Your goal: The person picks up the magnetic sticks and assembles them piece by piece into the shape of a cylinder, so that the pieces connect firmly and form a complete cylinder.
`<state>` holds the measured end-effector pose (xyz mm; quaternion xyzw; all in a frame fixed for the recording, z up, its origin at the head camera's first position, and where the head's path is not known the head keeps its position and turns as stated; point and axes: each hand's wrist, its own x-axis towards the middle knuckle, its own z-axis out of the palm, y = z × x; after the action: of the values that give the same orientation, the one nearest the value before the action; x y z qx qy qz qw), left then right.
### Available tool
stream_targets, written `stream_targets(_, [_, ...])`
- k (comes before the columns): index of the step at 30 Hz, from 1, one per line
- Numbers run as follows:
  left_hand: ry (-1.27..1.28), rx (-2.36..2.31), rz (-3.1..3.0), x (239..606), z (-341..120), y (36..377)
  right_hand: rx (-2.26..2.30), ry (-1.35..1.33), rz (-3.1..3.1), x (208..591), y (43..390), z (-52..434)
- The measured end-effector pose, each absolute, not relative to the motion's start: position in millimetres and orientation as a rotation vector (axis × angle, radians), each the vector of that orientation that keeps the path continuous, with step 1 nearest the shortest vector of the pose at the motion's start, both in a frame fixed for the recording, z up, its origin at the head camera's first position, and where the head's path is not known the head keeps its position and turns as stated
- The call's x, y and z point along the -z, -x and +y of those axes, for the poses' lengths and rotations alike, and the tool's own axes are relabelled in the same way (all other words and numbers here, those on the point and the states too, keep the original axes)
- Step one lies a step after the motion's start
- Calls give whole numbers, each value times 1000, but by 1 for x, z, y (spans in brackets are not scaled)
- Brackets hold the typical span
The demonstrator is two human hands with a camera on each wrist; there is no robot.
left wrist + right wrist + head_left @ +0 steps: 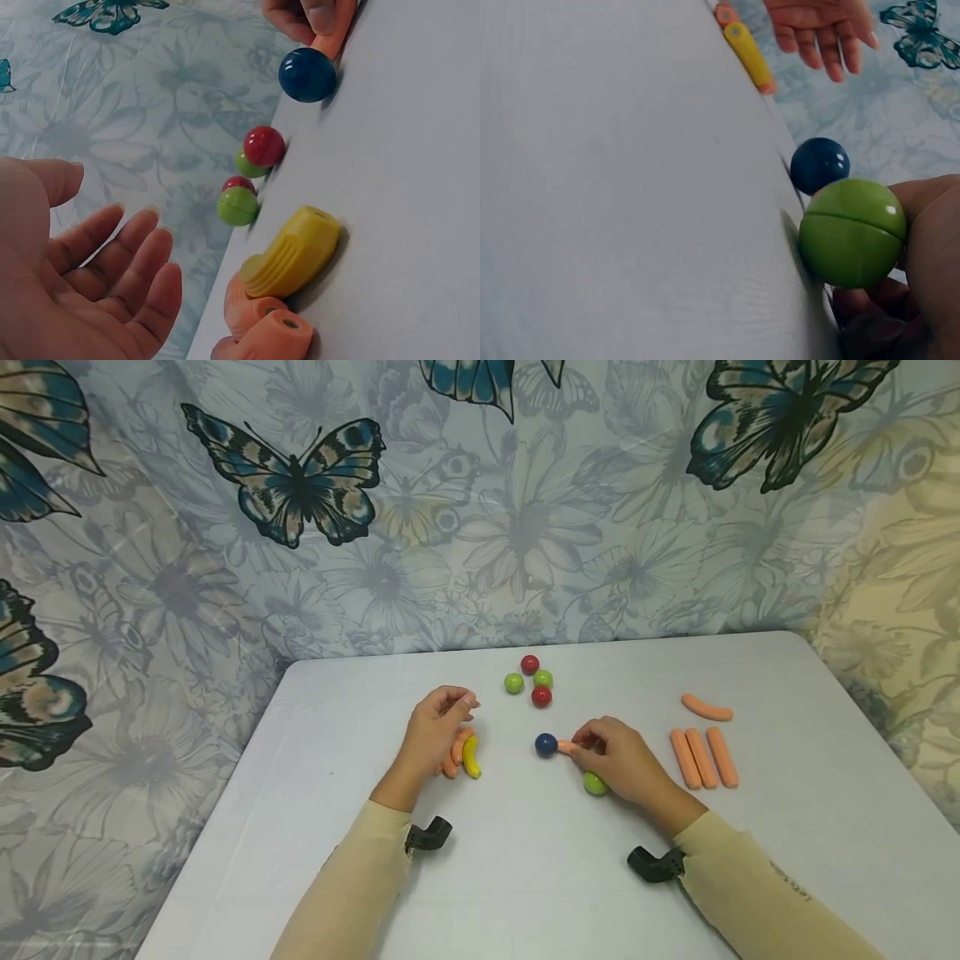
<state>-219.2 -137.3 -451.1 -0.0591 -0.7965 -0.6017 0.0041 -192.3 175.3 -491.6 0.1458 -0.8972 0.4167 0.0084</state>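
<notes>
Near the middle of the head view, the right hand pinches a small orange stick between thumb and fingertips. The stick lies roughly left to right in the frame, and its far tip touches a dark blue ball just to the left of the hand. A green ball sits against the underside of the same hand; in the right wrist view it fills the lower right, tucked by the palm, though whether the fingers actually close round it cannot be told.

The left hand hovers left of centre, fingers loosely curled and holding nothing; its wrist camera shows the palm bare and the fingers relaxed. Directly beneath it on the tabletop lie a yellow banana-shaped piece and a few orange curved pieces, touching each other. So the right hand is far nearer the blue ball, and the left nearer that small heap.

Above centre, two red and two green balls are clustered together. At the right, three orange sticks lie side by side, with a fourth apart above them. No container is in view.
</notes>
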Motion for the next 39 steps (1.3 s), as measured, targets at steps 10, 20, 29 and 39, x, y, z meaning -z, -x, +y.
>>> stream_targets(10, [154, 1888, -2510, 451, -147, 223, -1334, -355, -2852, 488, 194, 178])
stream_targets(20, [157, 1922, -2499, 452, -151, 225, -1357, -326, -2874, 489, 196, 178])
stream_targets(29, [124, 2026, -2540, 447, -152, 225, -1293, -359, -2882, 489, 196, 178])
stream_targets(39, [204, 2116, -2728, 441, -158, 221, -1299, -421, -2845, 490, 195, 179])
